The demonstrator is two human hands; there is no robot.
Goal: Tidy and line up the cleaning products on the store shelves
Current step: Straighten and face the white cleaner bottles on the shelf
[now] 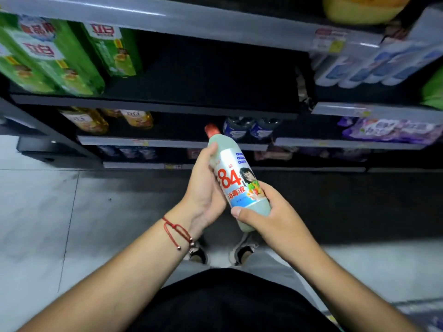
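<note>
- Pale-green disinfectant bottle point(236, 178), red-capped and marked with a large red "84", is held tilted in front of dark store shelves point(167, 106), cap pointing up and away from the person.
- Left hand point(203, 185) cradles the bottle's upper body from the left, fingers curled behind it and thumb lying along its shoulder.
- Right hand point(268, 212) grips the bottle's base from the right, thumb across the front just below the label.
- Both hands meet on the one bottle, held above the grey tiled floor point(48, 200).
- A red cord bracelet point(178, 232) circles the left wrist.
- Green detergent packs point(48, 56) stand on the upper left shelf, beside a bare dark stretch; yellow bottles point(96, 119) sit one shelf lower.
</note>
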